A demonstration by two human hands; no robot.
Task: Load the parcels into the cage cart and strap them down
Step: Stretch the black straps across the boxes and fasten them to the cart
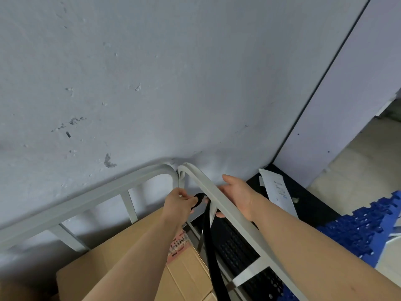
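At the far corner of the cage cart (134, 181), where its two pale top rails meet against the scuffed grey wall (152, 72), both my arms reach forward and slightly up. My left hand (179, 204) is inside the cage, knuckles up and wrist straight, fingers curled closed around a loop of the black strap (209, 246). From that hand the strap runs to the side rail (219, 198) just to its right, then drops in a long flat band down the inside of the cage. My right hand (236, 195) is outside the cage, across the rail from the left, thumb pointing up and away, palm turned toward the rail; its fingers hook in under the rail beside the strap, but I cannot tell whether they grip it. Below my left forearm lie the brown cardboard parcels (121, 253), inside the cart. Beyond my right forearm a blue plastic pallet (368, 227) lies on the floor.
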